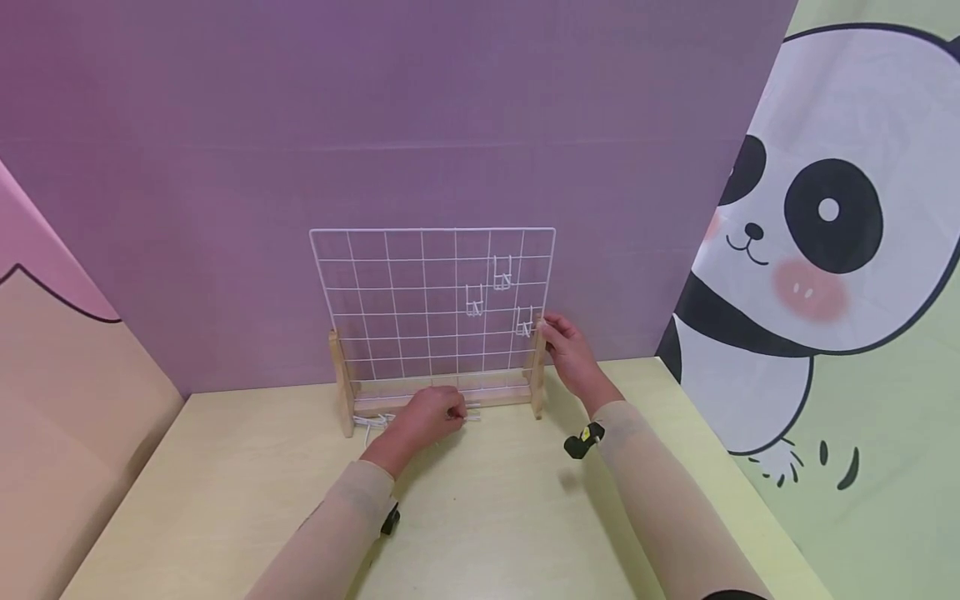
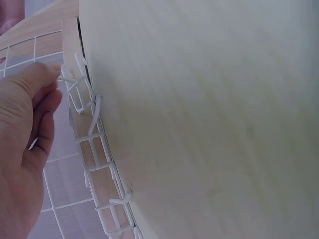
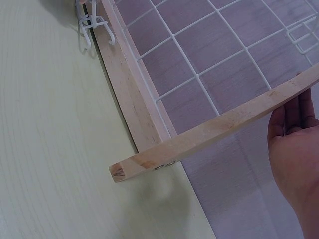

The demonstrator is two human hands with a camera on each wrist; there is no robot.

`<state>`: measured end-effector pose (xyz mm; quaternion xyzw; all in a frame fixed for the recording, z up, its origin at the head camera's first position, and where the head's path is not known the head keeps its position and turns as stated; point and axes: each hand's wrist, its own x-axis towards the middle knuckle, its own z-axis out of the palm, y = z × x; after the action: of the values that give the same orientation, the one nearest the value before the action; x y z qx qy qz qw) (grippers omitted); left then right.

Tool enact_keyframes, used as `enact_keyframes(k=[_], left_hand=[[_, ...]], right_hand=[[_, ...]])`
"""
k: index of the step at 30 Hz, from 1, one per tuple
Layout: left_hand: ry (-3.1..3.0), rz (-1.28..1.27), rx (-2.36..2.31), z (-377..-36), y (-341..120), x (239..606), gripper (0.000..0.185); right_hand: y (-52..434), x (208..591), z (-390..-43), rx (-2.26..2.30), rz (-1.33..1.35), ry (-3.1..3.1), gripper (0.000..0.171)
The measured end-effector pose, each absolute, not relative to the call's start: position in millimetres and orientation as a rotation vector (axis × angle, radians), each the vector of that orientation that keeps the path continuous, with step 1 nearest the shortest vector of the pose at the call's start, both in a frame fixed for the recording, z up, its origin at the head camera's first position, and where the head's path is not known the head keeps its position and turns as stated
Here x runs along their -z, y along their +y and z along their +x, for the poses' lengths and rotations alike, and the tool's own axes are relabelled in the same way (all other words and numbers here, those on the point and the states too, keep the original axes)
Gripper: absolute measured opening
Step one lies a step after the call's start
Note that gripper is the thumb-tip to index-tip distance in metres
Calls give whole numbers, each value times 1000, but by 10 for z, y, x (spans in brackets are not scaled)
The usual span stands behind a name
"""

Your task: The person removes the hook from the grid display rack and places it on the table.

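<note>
Left hand is being held low at the foot of the rack, fingers curled, tips pinching a small white wire hook out of the loose white wire hooks lying in a row on the pale wooden tabletop along the front of the base rail; row is running left–right, parallel to that rail

Right hand is being kept higher, fingers wrapped round the right wooden upright of the white wire grid panel, steadying it

Panel is standing near upright, face toward the wearer, long axis across the table. Three hung white hooks are sitting in its upper right, up and to the right of the pinched hook, nearer the right hand. Which way the pinched hook's open end is pointing cannot be told
</note>
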<state>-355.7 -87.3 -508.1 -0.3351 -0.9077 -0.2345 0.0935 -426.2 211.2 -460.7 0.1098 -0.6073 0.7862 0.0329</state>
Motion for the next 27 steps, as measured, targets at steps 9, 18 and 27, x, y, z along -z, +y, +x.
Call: enact_keyframes(k=[9, 18, 27], left_hand=[[-2813, -932, 759, -3583, -856, 5114, 13], [-2861, -912, 811, -3537, -860, 5081, 9], [-2861, -961, 777, -3516, -870, 5072, 8]], right_hand=[[2120, 4632, -4294, -2409, 354, -1884, 14], [2118, 4621, -4301, -2416, 326, -1883, 17], [2111, 4632, -4312, -2438, 328, -1853, 20]])
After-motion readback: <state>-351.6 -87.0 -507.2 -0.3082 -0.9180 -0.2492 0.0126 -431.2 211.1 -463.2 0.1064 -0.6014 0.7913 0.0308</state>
